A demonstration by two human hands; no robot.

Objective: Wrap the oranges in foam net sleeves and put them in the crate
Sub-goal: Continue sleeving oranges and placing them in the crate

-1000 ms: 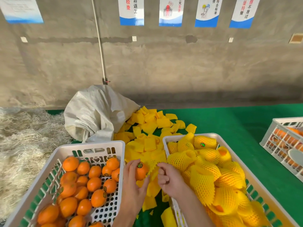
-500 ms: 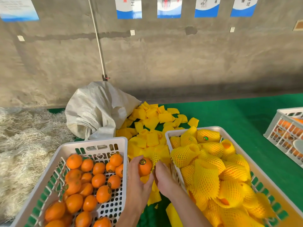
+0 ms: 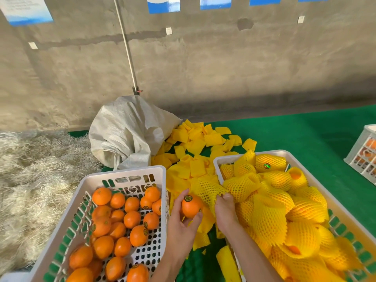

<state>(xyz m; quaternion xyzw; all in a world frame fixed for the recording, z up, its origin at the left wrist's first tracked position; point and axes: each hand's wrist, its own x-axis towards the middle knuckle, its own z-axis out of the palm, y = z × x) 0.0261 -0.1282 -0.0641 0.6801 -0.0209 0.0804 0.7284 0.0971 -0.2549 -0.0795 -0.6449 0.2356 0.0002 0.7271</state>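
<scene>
Item: bare orange [image 3: 190, 206] — gripped in left hand [image 3: 183, 226], just left of wrapped-fruit crate [image 3: 218, 159]. Right hand [image 3: 225, 212] pinches foam net sleeve [image 3: 207, 191] — should stretch its mouth wide before pushing fruit in.

No wording could be read anywhere. The posters [image 3: 163, 5] along the top of the wall were cut off at the frame edge, showing only their blue and white lower bands; the one at far left [image 3: 26, 11] carried lines of print too blurred to make out. Round green and dark stickers sat on the held orange [image 3: 188, 198], on several oranges in the left crate [image 3: 145, 224], and on one netted orange [image 3: 267, 166] in the right crate, but their marks were too small to tell.
</scene>
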